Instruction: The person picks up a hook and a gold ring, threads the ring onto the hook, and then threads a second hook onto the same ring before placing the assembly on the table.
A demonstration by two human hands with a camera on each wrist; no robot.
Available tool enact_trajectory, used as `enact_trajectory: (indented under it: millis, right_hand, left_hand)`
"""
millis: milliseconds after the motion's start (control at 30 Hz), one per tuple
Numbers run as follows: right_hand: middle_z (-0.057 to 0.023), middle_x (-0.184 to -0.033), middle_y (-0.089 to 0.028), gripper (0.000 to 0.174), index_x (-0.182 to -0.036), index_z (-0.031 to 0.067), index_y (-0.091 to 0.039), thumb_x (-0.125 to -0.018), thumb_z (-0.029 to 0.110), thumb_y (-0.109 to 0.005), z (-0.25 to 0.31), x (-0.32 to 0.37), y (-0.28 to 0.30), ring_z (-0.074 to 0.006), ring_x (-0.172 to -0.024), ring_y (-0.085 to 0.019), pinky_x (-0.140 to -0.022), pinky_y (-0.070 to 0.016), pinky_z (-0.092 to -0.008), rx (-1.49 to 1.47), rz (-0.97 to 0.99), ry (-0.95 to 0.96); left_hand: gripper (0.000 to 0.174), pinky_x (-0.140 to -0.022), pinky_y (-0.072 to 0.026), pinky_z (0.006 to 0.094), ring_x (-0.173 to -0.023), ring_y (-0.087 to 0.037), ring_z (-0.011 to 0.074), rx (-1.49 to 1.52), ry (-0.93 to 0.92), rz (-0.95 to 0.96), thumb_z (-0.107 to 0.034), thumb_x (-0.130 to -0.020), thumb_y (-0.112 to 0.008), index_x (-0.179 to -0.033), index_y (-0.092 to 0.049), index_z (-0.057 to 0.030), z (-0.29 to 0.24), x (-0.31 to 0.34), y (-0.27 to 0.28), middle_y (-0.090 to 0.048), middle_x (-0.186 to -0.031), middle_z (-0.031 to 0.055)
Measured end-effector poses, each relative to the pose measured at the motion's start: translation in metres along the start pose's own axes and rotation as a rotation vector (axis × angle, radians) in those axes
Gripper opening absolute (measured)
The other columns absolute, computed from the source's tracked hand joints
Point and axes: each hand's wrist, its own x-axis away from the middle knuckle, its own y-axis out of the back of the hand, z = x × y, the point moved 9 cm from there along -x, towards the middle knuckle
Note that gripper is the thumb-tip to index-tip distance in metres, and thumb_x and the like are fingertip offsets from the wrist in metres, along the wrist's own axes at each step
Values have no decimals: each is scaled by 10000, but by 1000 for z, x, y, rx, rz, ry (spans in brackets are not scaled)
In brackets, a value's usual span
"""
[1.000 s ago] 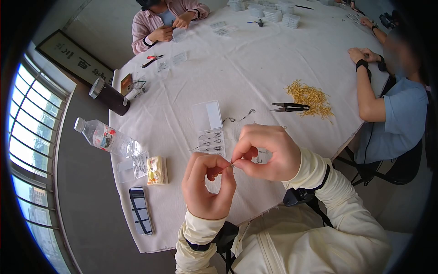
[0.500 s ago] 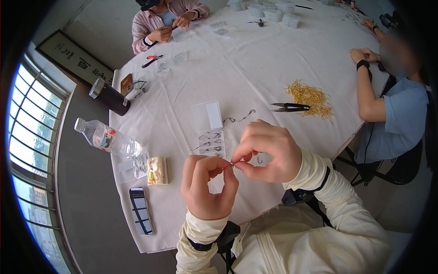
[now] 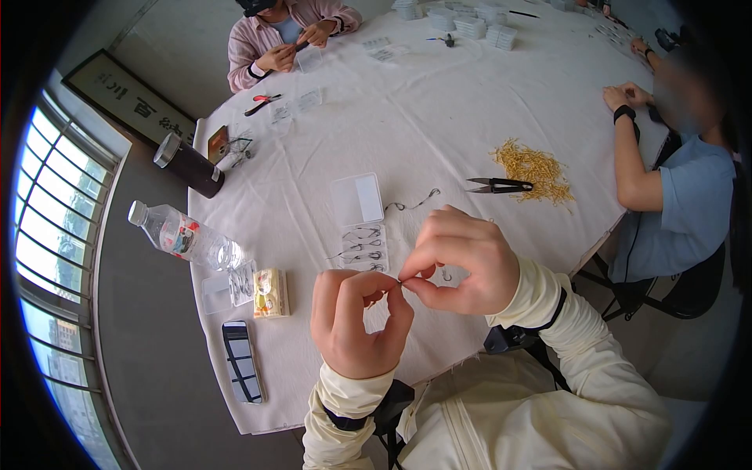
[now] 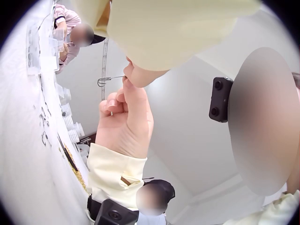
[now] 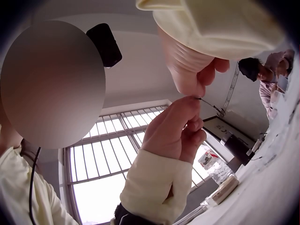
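Over the table's near side, my left hand [image 3: 360,321] and right hand [image 3: 466,262] meet fingertip to fingertip. Between them they pinch the shank end of a small dark fish hook [image 4: 102,81], whose curved bends stick out past the fingers in the left wrist view. From the right wrist view the hook [image 5: 218,110] also juts out beyond the touching fingertips; its pinched end is hidden. Just beyond the hands lie a clear case of hooks [image 3: 364,244], its lid [image 3: 356,200], a loose dark hook with cord [image 3: 415,202] and a single hook [image 3: 446,274].
Black snips [image 3: 500,185] lie against a pile of gold-coloured bits [image 3: 533,168] to the right. On the left are a water bottle [image 3: 188,235], a tissue pack [image 3: 270,294], a phone [image 3: 244,362] and a dark flask [image 3: 188,166]. Two other people sit around the table.
The left hand's fingers have shifted slightly, its thumb edging right and its index finger straightening a little. Both hands stay together at nearly the same spot, and the table items have not moved.
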Motion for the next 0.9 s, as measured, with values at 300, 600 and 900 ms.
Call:
enact_trajectory:
  millis: [300,600,900]
  right_hand:
    - [8,-749,-581,202,-813,110,-644,-673,-6,-732,1,0,-2,-165,-670,-588,-661,-437,-311,59,-5,58]
    - [3,-764,-580,198,-824,104,-631,-684,-1,-724,-3,1,-1,-169,-657,-571,-637,-448,-303,18,-26,-19]
    - [-19,-788,-605,185,-870,57,-674,-723,-46,-721,-8,4,-7,-127,-659,-567,-554,-450,-262,-116,23,-76]
  left_hand:
    - [217,-538,-434,312,-639,-537,191,-67,-54,-30,46,-666,-719,-820,-614,-65,-4,2,-1,-549,-740,37]
    - [161,-551,-439,267,-613,-538,132,89,107,7,49,-728,-696,-827,-604,-39,12,1,2,-558,-767,44]
    - [144,-571,-422,238,-629,-533,107,245,218,23,47,-753,-686,-837,-595,-25,26,5,-4,-571,-797,45]
